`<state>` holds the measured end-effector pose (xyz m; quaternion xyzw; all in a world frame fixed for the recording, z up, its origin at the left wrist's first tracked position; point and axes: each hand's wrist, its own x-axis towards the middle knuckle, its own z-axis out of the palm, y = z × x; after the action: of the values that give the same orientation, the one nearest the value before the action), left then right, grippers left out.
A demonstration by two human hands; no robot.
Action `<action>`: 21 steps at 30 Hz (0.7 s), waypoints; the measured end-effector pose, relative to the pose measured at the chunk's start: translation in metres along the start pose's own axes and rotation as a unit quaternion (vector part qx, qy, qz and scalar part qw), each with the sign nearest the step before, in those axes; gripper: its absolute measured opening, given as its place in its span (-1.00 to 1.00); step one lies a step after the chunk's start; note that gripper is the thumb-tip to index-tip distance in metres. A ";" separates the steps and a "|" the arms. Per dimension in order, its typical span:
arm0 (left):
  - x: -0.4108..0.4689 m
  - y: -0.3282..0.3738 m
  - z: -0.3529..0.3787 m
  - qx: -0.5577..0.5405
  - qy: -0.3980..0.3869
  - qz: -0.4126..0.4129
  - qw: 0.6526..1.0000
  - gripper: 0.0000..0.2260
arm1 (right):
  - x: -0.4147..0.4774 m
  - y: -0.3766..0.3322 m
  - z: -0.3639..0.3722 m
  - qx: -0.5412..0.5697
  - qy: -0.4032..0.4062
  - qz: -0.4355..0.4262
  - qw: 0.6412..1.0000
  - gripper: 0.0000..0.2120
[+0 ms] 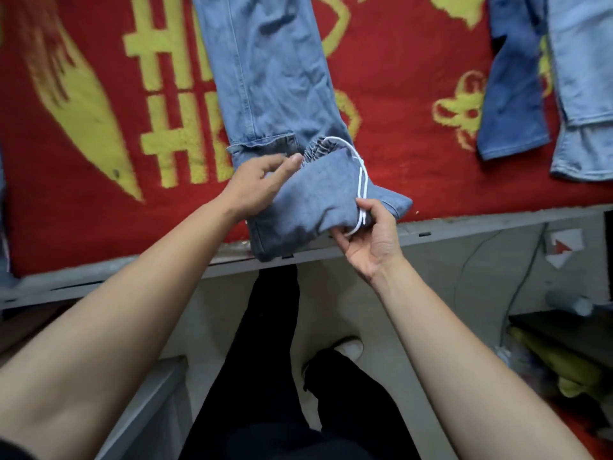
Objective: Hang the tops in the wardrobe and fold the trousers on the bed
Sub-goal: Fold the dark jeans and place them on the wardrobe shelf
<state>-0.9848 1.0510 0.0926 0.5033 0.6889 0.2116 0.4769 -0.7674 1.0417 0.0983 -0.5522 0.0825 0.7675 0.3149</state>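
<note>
Light blue denim trousers [265,71] lie lengthwise on the bed's red and yellow blanket [83,127], legs stretching away from me. Their elastic waist end [315,197] is folded over at the near bed edge, with a white drawstring [361,180] looped across it. My left hand [262,180] rests on top of the folded part, fingers pressing the cloth by the waistband. My right hand [368,237] pinches the drawstring ends and the fold's lower right corner.
Two more blue garments, a darker one [510,94] and a paler one [583,78], lie on the blanket at the right. The grey bed frame [464,224] runs across below. A dark shelf with yellow items [564,353] stands at the lower right. My legs stand on the pale floor.
</note>
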 end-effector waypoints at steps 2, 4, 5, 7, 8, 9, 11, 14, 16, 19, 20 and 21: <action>-0.003 -0.001 -0.013 -0.066 -0.073 -0.042 0.994 -0.49 | -0.001 -0.008 0.023 0.013 0.008 -0.004 1.000 -0.87; 0.005 -0.009 -0.023 -0.166 -0.113 -0.091 0.975 -0.37 | 0.000 -0.015 0.047 0.015 0.013 0.005 1.000 -0.83; 0.011 -0.012 -0.027 -0.222 -0.115 -0.115 0.961 -0.38 | 0.001 -0.020 0.059 0.018 0.014 0.009 1.000 -0.81; 0.024 -0.015 -0.037 -0.341 -0.081 -0.155 0.924 -0.39 | 0.008 -0.030 0.086 0.029 0.015 0.010 0.999 -0.77; 0.032 -0.016 -0.042 -0.405 -0.049 -0.173 0.897 -0.36 | 0.015 -0.036 0.100 0.038 0.012 0.007 0.999 -0.72; 0.040 -0.021 -0.048 -0.458 -0.010 -0.188 0.869 -0.31 | 0.023 -0.042 0.115 0.047 0.012 0.003 0.999 -0.67; 0.055 -0.033 -0.059 -0.534 0.041 -0.197 0.821 -0.22 | 0.041 -0.052 0.147 0.057 -0.004 -0.008 0.998 -0.66; 0.070 -0.034 -0.067 -0.586 0.038 -0.156 0.795 -0.16 | 0.081 -0.065 0.190 0.009 -0.079 0.001 0.997 -0.41; 0.079 -0.027 -0.070 -0.655 0.003 -0.103 0.748 -0.24 | 0.108 -0.065 0.211 -0.092 -0.105 -0.006 0.990 -0.25; 0.104 -0.032 -0.072 -0.520 0.081 -0.155 0.836 -0.30 | 0.144 -0.057 0.230 -0.249 -0.086 -0.057 0.963 -0.44; 0.114 -0.039 -0.074 -0.407 0.146 -0.202 0.879 -0.31 | 0.154 -0.055 0.233 -0.295 -0.076 -0.075 0.950 -0.52; 0.121 -0.045 -0.077 -0.322 0.189 -0.243 0.895 -0.36 | 0.161 -0.056 0.234 -0.348 -0.066 -0.103 0.929 -0.57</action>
<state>-1.0781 1.1561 0.0394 0.0897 0.7612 0.3901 0.5102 -0.9523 1.2596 0.0539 -0.5807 -0.2681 0.7461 0.1850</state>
